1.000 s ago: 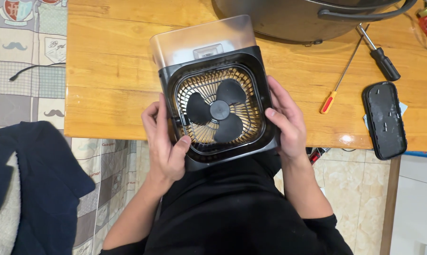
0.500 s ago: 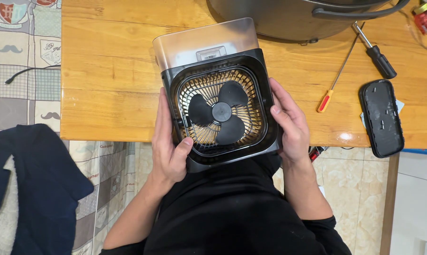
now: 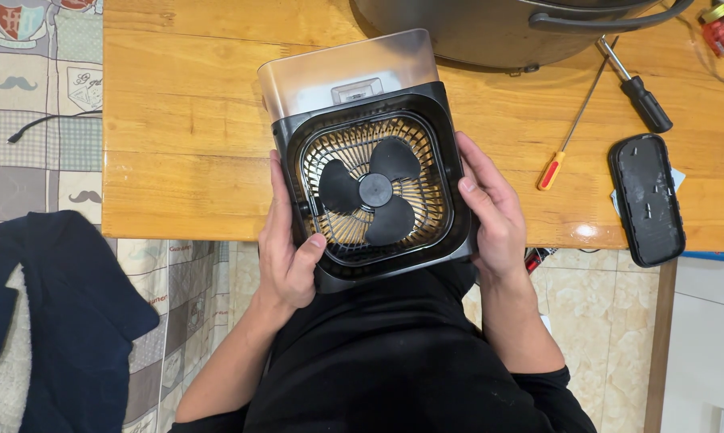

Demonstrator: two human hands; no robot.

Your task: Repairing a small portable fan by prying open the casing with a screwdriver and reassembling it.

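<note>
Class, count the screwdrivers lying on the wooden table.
2: an orange-handled thin screwdriver right of the black square fan, and a black-handled screwdriver beside it, near the grey pot. Others may lie off-frame.

Left of the black square fan unit (image 3: 374,192), the wooden bench (image 3: 177,144) lies open and free. On the right, a red-handled screwdriver (image 3: 566,136), a black-handled screwdriver (image 3: 634,84) and a flat black oblong cover (image 3: 646,200) crowd the way. Behind, a large grey metal pot (image 3: 490,32) blocks the far edge.

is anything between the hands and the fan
Nothing visible. The left hand grips the fan directly on one side, thumb on its front rim; the right hand lies flat against the other side.
</note>
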